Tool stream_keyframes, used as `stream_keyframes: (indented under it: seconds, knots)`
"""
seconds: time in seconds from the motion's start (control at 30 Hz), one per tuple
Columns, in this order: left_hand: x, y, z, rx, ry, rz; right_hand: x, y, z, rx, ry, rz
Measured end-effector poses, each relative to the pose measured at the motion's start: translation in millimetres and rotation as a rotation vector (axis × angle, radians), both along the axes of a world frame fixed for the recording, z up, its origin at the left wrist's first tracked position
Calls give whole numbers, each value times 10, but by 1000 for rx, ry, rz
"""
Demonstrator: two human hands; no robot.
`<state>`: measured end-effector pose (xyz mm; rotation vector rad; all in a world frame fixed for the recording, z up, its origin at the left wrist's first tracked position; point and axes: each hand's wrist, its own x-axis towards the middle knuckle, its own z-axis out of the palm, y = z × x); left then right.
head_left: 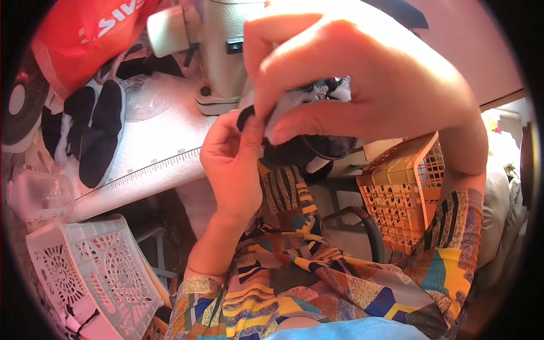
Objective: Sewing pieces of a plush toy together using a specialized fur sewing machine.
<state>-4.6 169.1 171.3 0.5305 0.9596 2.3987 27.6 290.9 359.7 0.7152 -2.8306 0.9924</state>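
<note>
In front of the sewing machine (pixel 224 71), my two hands meet over a small piece of black fabric (pixel 245 117) with pale fuzzy material beside it. My left hand (pixel 232 170) pinches it between thumb and fingers. From the upper right, my right hand (pixel 368 73) reaches over, its index finger and thumb closed at the same piece. Its exact shape is hidden by the fingers. Below them is a larger dark bundle (pixel 286 153), partly covered by my right hand.
Black slipper-shaped fabric pieces (pixel 102 136) lie on the white table (pixel 158 150), which has a printed measuring scale. A red bag (pixel 85 45) stands behind them. A clear plastic container (pixel 42 192) sits at the left edge. White (pixel 107 260) and orange (pixel 391 198) baskets flank me.
</note>
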Motion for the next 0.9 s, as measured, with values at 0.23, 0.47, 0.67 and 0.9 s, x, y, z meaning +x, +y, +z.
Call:
stream_keyframes:
  seconds: [0.23,0.47,0.67,0.9]
  knots:
    - [36,58,52,51,23,65,115,28,146,12,-73,-43]
    - [22,19,20,72,33,138,120,106,128,158,-4,-91]
    - [103,55,102,142,-16,95,171,77,-29,392,94,-179]
    - [70,32,16,149,37,78,74,-23,-118,528,146,-159]
